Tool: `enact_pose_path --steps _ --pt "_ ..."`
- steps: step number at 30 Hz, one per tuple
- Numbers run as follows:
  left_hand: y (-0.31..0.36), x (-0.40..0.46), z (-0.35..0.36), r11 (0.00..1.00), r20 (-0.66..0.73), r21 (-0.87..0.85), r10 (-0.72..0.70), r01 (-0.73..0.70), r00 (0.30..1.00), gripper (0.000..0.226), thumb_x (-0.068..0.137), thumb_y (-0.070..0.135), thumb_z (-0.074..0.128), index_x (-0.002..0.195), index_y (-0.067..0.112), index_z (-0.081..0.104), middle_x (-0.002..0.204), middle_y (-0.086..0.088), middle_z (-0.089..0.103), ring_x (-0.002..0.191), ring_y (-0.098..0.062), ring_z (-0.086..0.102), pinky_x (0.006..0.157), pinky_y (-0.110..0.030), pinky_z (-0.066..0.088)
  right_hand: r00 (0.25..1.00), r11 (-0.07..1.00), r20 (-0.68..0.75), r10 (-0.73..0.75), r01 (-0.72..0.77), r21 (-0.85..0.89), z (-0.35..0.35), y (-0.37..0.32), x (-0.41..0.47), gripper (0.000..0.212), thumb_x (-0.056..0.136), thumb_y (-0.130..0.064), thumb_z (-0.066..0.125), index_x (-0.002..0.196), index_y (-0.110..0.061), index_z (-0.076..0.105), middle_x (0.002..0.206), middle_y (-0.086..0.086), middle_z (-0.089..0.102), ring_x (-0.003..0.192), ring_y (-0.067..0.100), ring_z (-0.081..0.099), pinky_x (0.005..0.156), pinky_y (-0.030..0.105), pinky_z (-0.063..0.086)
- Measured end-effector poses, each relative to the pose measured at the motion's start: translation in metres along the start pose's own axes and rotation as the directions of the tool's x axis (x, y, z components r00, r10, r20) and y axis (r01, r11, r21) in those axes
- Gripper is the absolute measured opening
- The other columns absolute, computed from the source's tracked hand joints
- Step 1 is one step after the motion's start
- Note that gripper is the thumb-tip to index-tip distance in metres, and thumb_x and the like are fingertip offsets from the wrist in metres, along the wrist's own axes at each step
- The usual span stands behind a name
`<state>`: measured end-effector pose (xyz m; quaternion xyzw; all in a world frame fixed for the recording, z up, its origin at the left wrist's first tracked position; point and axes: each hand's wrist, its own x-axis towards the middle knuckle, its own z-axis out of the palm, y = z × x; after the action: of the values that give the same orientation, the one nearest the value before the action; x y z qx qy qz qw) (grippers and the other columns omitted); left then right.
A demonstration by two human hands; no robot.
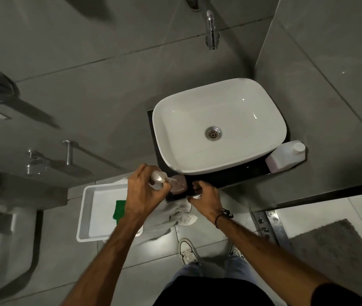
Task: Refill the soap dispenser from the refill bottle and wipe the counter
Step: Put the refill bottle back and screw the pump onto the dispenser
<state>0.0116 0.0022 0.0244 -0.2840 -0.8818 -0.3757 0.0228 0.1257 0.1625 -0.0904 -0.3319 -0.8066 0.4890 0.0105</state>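
Note:
The clear soap dispenser stands on the black counter at the front left corner, beside the white basin. My left hand is shut on its white pump head, which is tilted just left of the bottle's mouth. My right hand rests on the counter's front edge just right of the dispenser, fingers apart, holding nothing that I can see. The white refill bottle, capped, with pinkish liquid inside, stands at the counter's right end behind the basin. A grey cloth hangs below the counter edge.
A white tray sits low to the left with a green cloth in it. The wall faucet hangs above the basin. A toilet is at far left. A grey mat and a floor drain lie to the right.

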Motion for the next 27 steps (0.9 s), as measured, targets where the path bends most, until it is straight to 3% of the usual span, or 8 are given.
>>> enact_pose_path --steps 5,8,12,17,19,22,24,27 --pt "-0.008 0.007 0.019 0.992 0.193 0.122 -0.012 -0.011 0.981 0.032 0.066 0.027 0.08 0.092 0.01 0.071 0.087 -0.001 0.064 0.066 -0.011 0.053 0.063 -0.017 0.044 0.999 0.999 0.005 -0.032 0.032 0.007 0.012 -0.008 0.005 0.063 0.063 -0.028 0.093 0.119 -0.016 0.067 0.116 0.004 0.072 0.106 0.019 0.068 0.09 0.029 0.056" --pt "-0.011 0.009 0.038 0.989 0.33 0.149 -0.041 -0.01 0.943 0.03 0.072 0.024 0.08 0.095 0.007 0.072 0.094 -0.008 0.066 0.073 -0.02 0.061 0.064 -0.028 0.051 0.999 0.999 0.001 -0.035 0.035 0.02 0.026 -0.014 0.006 0.071 0.059 -0.038 0.094 0.121 -0.021 0.066 0.119 0.001 0.07 0.109 0.018 0.066 0.089 0.026 0.053" --pt "-0.017 0.012 0.058 0.975 0.389 0.216 -0.135 0.052 0.911 0.032 0.08 0.032 0.078 0.093 0.004 0.07 0.098 -0.014 0.068 0.083 -0.031 0.066 0.068 -0.039 0.055 0.993 0.999 -0.116 -0.037 0.037 -0.008 0.052 -0.017 0.004 0.076 0.061 -0.038 0.089 0.129 -0.014 0.062 0.126 0.006 0.068 0.118 0.024 0.062 0.1 0.037 0.051" --pt "-0.02 0.022 0.06 0.931 0.401 0.348 -0.257 0.113 0.879 0.048 0.084 0.055 0.066 0.064 0.016 0.046 0.071 -0.007 0.059 0.064 -0.026 0.056 0.056 -0.033 0.043 0.985 0.997 -0.161 0.066 -0.061 0.04 0.066 -0.021 0.009 0.063 0.072 -0.025 0.08 0.131 -0.012 0.06 0.13 0.006 0.063 0.119 0.025 0.059 0.097 0.036 0.049" --pt "-0.021 0.027 0.053 0.917 0.396 0.363 -0.312 0.164 0.864 0.048 0.083 0.053 0.065 0.057 0.021 0.041 0.061 -0.003 0.055 0.057 -0.022 0.051 0.055 -0.028 0.037 0.989 0.999 -0.142 0.029 -0.032 -0.022 0.063 -0.022 0.006 0.067 0.068 -0.033 0.083 0.129 -0.016 0.061 0.127 0.001 0.062 0.113 0.022 0.06 0.092 0.034 0.049" --pt "-0.027 0.021 0.035 0.963 0.441 0.242 -0.214 0.114 0.872 0.036 0.08 0.039 0.072 0.058 0.016 0.056 0.057 0.0 0.058 0.051 -0.017 0.049 0.052 -0.027 0.039 0.984 0.975 -0.138 -0.115 0.086 -0.205 0.05 -0.025 -0.007 0.075 0.055 -0.054 0.084 0.12 -0.024 0.064 0.11 -0.005 0.061 0.101 0.018 0.06 0.087 0.038 0.051" --pt "-0.031 0.013 0.019 0.993 0.499 0.122 -0.071 0.011 0.864 0.013 0.076 0.026 0.078 0.075 0.014 0.074 0.071 0.0 0.071 0.06 -0.013 0.059 0.059 -0.024 0.049 0.976 0.939 -0.1 -0.192 0.153 -0.307 0.038 -0.028 -0.015 0.076 0.051 -0.059 0.076 0.12 -0.029 0.063 0.102 -0.008 0.057 0.098 0.017 0.057 0.083 0.04 0.05" --pt "-0.036 0.005 0.0 0.994 0.56 -0.004 0.096 -0.113 0.823 0.025 0.073 0.015 0.083 0.097 0.016 0.079 0.092 0.002 0.074 0.075 -0.009 0.063 0.069 -0.014 0.048 0.957 0.866 -0.029 -0.288 0.248 -0.435 0.021 -0.034 -0.026 0.077 0.049 -0.064 0.071 0.118 -0.03 0.062 0.098 -0.006 0.056 0.093 0.018 0.056 0.077 0.038 0.048"
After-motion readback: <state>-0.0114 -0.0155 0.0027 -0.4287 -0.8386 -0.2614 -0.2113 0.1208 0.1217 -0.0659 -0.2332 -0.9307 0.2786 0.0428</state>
